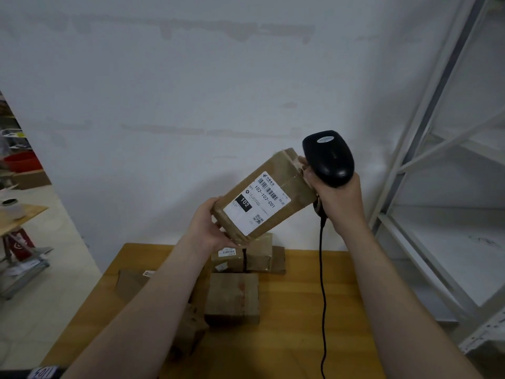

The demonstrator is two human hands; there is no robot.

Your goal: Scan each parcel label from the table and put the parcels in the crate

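A brown cardboard parcel (284, 198) is held up above the table, tilted, its white label (255, 203) with barcode and "102" facing me. My left hand (210, 225) grips its lower left end. My right hand (337, 202) grips a black handheld barcode scanner (329, 158), and its fingertips touch the parcel's upper right end. The scanner's black cable (323, 283) hangs down to the table. No crate is in view.
Several more brown parcels (232, 296) lie on the wooden table (300, 324), one stack (254, 258) at the back. A white metal shelf rack (437, 214) stands to the right. A white wall is behind. Clutter and a small table (19, 214) sit at the far left.
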